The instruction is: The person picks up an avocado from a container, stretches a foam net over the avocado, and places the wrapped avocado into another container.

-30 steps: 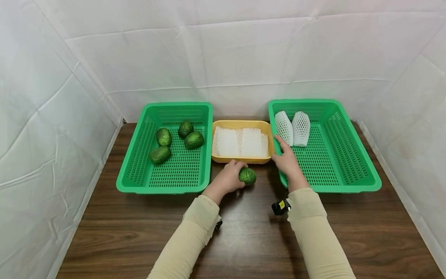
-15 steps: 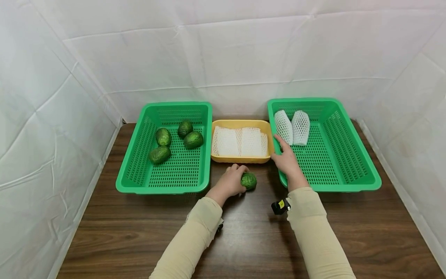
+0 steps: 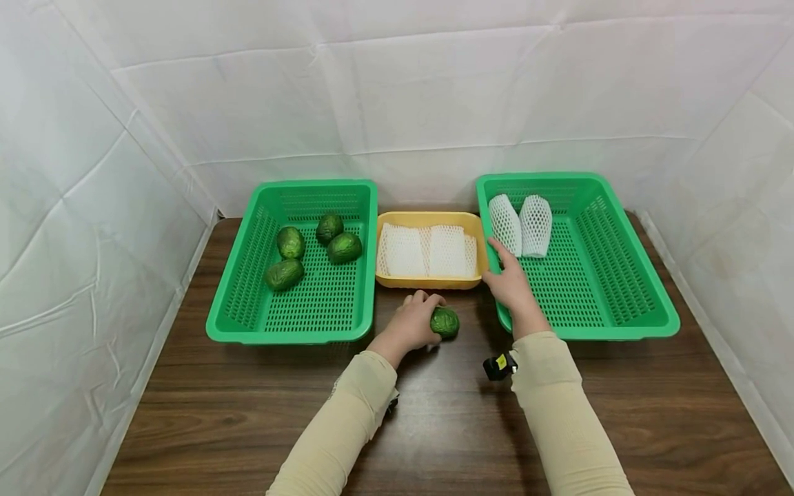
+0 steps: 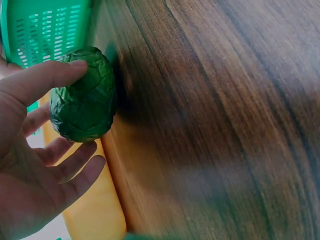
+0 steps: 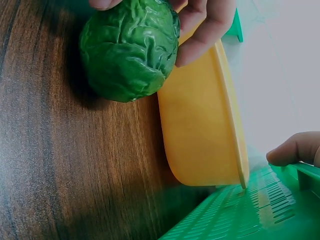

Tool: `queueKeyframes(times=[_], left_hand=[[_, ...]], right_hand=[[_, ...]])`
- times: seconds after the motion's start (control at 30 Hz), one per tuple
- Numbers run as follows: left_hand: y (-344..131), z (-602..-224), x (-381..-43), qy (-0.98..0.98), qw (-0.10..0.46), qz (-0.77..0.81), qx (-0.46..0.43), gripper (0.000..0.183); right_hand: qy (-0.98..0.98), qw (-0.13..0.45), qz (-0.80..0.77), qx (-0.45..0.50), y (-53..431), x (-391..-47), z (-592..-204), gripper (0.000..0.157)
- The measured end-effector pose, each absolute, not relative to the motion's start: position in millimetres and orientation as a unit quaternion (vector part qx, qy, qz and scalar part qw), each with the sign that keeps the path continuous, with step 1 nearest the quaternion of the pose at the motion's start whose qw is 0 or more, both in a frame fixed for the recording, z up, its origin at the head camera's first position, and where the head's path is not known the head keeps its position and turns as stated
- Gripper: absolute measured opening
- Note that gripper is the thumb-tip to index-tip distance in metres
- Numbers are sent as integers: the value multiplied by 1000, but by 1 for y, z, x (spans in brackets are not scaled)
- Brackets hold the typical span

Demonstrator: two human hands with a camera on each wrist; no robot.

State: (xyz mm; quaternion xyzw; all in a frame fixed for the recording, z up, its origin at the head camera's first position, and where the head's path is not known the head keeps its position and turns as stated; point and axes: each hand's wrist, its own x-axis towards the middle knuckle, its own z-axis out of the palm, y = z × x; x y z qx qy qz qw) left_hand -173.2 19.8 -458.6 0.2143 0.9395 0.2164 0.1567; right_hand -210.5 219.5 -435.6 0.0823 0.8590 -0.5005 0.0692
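In the head view, my left hand (image 3: 412, 322) holds a wrinkled green avocado (image 3: 444, 322) low over the table, in front of the yellow tray (image 3: 428, 283). The left wrist view shows the thumb on one side of the avocado (image 4: 85, 100) and fingertips at its other side. My right hand (image 3: 513, 286) rests on the left rim of the right green basket (image 3: 645, 337); the right wrist view shows one straight digit (image 5: 287, 150) lying over that rim. Two white foam net sleeves (image 3: 536, 226) stand in this basket, their contents hard to see.
On the left, a green basket (image 3: 291, 337) contains several avocados (image 3: 284, 275). Flat white foam nets (image 3: 448, 251) lie in the yellow tray between both baskets. White sheeting (image 3: 434, 89) encloses the brown wooden table (image 3: 434, 441) at the back and sides.
My left hand has moved the avocado slightly toward me and to the right, away from the yellow tray. The right hand stays at the basket rim.
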Motion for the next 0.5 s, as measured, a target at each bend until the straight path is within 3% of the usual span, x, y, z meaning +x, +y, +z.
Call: queueKeyframes(times=[0.23, 0.4, 0.5], left_hand=[[12, -433, -180, 927, 143, 267, 221, 57], [-9, -408, -191, 897, 40, 399, 187, 19], [-23, -404, -196, 879, 3, 456, 139, 20]], right_hand=[[860, 68, -498, 85, 219, -211, -435, 68], [858, 70, -502, 84, 219, -210, -434, 68], [863, 66, -495, 75, 220, -210, -434, 67]])
